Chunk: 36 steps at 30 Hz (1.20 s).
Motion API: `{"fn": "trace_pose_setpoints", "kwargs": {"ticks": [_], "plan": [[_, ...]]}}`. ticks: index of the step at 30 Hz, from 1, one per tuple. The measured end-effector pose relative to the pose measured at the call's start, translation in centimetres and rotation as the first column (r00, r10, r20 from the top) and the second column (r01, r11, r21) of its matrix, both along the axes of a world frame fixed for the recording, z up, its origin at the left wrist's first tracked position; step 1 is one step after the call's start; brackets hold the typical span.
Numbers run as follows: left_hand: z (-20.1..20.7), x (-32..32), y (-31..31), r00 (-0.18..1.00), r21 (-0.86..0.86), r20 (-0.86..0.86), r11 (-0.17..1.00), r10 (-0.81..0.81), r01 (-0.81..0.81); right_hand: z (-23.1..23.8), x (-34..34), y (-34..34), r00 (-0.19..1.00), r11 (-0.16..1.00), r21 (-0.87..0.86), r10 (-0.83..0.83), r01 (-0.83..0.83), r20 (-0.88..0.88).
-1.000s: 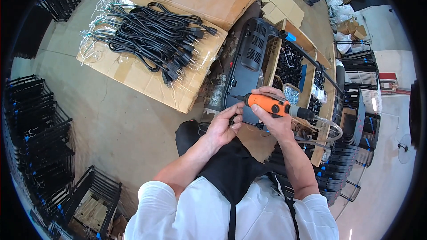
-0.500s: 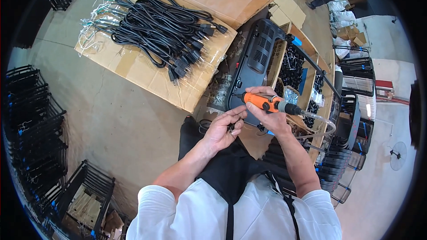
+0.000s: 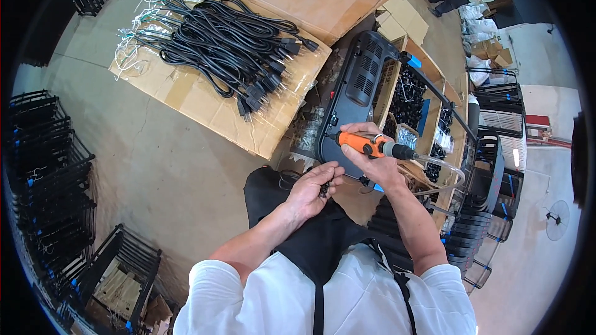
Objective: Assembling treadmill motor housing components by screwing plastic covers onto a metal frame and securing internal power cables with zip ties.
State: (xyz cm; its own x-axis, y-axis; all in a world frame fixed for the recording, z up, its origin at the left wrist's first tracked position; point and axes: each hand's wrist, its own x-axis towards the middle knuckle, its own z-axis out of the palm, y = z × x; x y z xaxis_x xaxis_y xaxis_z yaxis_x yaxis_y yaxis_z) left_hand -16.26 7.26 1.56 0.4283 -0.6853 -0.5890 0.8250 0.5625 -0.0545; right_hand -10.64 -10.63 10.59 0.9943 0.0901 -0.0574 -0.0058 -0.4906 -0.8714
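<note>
I've got the right hand point(image 3: 375, 160) wrapped round an orange power screwdriver point(image 3: 361, 144), nose at the black vented housing point(image 3: 366, 74) just ahead. Left hand point(image 3: 311, 193) curled, pinching small dark pieces point(image 3: 324, 190). Power cords point(image 3: 223, 43) ahead-left; black bar point(image 3: 447, 107) crosses parts bin point(image 3: 428, 62) ahead-right. Can't read any lettering.

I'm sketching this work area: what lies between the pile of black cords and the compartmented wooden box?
In the head view, from the cords: the cardboard's margin, then the black vented housing beside the wooden box.
</note>
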Motion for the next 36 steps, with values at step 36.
{"fn": "trace_pose_setpoints", "kwargs": {"ticks": [36], "plan": [[2.4, 15.3, -26.6, 0.933, 0.276, -0.022, 0.899, 0.359, -0.339, 2.6, 5.1, -26.5, 0.979, 0.904, 0.423, -0.138, 0.061, 0.154]]}}
